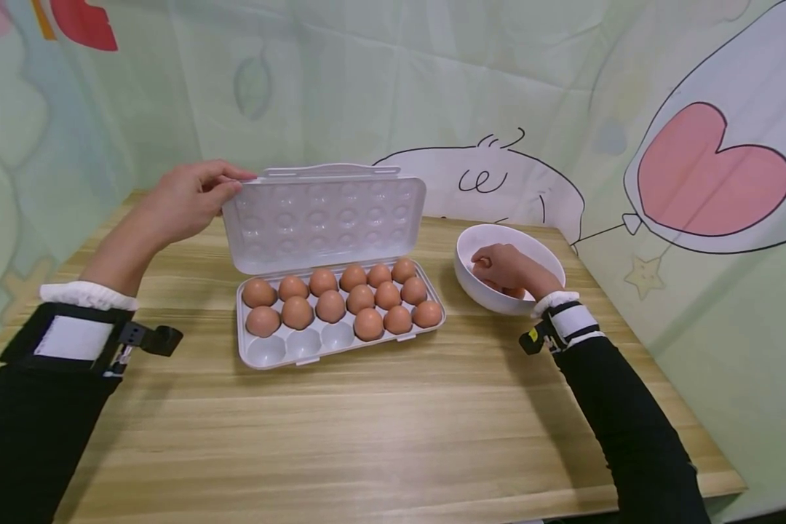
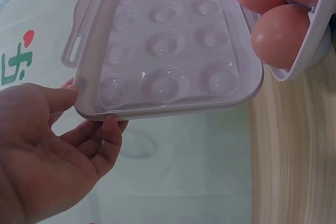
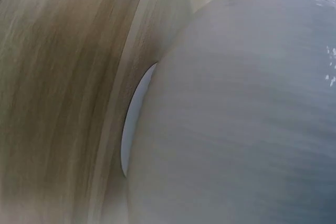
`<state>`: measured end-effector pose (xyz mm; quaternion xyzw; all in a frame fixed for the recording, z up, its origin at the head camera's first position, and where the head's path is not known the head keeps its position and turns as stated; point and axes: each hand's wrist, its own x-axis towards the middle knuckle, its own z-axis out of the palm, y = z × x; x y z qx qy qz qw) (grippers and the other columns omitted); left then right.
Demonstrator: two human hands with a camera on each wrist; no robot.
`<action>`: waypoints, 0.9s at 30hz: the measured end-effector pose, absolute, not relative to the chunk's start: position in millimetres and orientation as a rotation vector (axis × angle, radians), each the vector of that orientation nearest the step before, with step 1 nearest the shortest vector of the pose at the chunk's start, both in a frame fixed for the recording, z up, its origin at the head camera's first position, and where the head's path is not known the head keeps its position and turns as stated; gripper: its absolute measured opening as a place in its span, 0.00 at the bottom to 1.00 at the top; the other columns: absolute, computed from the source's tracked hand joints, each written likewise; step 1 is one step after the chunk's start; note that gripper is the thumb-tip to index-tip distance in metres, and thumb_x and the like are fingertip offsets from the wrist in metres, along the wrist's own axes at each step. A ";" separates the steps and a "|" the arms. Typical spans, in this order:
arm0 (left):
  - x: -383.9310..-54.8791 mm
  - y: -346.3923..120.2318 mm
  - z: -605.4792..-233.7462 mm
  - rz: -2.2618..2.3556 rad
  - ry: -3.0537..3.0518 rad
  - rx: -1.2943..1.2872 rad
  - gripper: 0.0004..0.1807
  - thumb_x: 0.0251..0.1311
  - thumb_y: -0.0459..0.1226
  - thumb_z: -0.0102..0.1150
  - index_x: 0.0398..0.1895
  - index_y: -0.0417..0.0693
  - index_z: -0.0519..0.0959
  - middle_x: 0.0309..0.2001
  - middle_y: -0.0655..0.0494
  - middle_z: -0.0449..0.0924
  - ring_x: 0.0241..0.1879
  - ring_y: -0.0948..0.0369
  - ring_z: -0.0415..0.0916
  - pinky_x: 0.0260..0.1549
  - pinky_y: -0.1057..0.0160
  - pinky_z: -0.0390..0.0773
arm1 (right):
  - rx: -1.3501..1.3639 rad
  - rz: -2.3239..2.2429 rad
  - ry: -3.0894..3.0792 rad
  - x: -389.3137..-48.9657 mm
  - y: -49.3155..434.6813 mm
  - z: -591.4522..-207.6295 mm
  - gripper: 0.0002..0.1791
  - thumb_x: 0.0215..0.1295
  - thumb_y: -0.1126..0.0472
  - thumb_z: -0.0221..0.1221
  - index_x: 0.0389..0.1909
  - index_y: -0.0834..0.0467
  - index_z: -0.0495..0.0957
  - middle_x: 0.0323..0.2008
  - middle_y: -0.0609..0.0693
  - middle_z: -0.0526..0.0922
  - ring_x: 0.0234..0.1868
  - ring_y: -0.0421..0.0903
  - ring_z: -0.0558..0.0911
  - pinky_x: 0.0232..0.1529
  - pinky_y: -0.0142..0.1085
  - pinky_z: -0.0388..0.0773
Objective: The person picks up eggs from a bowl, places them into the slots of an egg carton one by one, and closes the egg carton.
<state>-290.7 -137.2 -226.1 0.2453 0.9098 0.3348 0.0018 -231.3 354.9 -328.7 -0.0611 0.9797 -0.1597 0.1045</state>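
Note:
My left hand (image 1: 193,196) pinches the upper left corner of the raised lid (image 1: 327,218) of a white plastic egg carton (image 1: 360,349). In the left wrist view, the thumb lies on one side of that lid (image 2: 163,45) corner and the curled fingers on the other. Brown eggs (image 1: 330,306) fill most of the carton's cups; three cups at the front left are bare. My right hand (image 1: 507,267) reaches down inside a white bowl (image 1: 498,298), among brown eggs (image 1: 514,292). Its fingertips are hidden, and I cannot tell whether they grip an egg.
The carton and bowl stand side by side on a wooden table (image 1: 367,437), the bowl to the right. A printed cloth (image 1: 327,87) hangs behind the table and along its right side. The bowl's outer wall (image 3: 236,108) fills much of the right wrist view.

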 end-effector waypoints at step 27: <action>-287.2 -138.1 -225.5 1.041 2.879 0.794 0.22 0.71 0.46 0.38 0.62 0.48 0.69 0.52 0.42 0.71 0.43 0.49 0.67 0.36 0.54 0.70 | -0.054 -1.408 3.067 -216.4 380.3 -295.6 0.15 0.70 0.59 0.48 0.53 0.59 0.65 0.41 0.58 0.70 0.41 0.55 0.73 0.42 0.40 0.75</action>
